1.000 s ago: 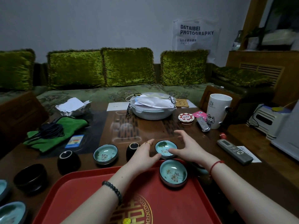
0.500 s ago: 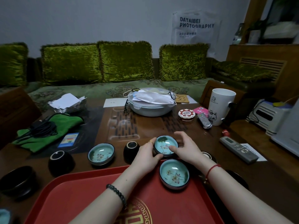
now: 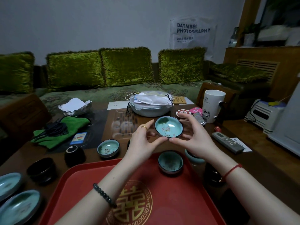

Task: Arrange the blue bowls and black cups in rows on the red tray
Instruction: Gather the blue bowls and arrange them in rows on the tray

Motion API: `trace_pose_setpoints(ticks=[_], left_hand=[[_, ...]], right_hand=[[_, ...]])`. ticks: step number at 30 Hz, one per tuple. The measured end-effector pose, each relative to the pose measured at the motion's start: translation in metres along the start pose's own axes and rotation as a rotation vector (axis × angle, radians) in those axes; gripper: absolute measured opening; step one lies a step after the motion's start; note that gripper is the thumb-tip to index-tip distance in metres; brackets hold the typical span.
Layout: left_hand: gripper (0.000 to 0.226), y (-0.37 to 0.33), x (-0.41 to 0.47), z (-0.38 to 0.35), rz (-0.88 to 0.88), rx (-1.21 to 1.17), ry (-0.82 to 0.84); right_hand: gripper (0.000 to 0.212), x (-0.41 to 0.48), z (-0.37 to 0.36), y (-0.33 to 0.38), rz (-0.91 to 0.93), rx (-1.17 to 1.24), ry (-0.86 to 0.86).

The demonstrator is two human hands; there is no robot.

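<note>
Head view: left hand (image 3: 142, 140) and right hand (image 3: 194, 140) are each pinching the blue bowl (image 3: 168, 128) in a narrow fingertip grip. They are holding it in the air over the counter (image 3: 259, 159), beyond the far edge of the red tray (image 3: 90, 184). It is tilting toward the camera, so such light contact is probably risking a slip onto the seated bowl (image 3: 170, 162) in the tray's far right. A second blue bowl (image 3: 108, 147) and a black cup (image 3: 75, 153) are waiting on the counter to the left, and a remote (image 3: 227, 142) and white mug (image 3: 212, 105) are sitting to the right. The seated bowl is crowding the landing spot.
</note>
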State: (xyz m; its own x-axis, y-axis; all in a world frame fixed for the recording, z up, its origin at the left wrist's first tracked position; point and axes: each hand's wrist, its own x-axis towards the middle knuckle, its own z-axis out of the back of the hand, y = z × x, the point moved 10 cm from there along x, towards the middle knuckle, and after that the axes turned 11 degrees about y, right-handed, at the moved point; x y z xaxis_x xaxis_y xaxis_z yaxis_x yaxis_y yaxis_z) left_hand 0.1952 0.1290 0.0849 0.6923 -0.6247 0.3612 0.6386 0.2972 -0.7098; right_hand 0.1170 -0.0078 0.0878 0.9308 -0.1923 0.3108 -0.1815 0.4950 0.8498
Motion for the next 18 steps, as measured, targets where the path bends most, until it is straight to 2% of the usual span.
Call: trace_pose_setpoints(ticks=[8,18], left_hand=[[0.064,-0.020,-0.064,-0.010,-0.034,-0.044,-0.001],[0.065,0.000,-0.112,-0.050,0.060,0.024,0.101]], right_hand=[[0.080,-0.065,-0.006,0.018,0.026,-0.116,-0.009],[0.081,-0.119,-0.030,-0.021,-0.080,-0.110,0.059]])
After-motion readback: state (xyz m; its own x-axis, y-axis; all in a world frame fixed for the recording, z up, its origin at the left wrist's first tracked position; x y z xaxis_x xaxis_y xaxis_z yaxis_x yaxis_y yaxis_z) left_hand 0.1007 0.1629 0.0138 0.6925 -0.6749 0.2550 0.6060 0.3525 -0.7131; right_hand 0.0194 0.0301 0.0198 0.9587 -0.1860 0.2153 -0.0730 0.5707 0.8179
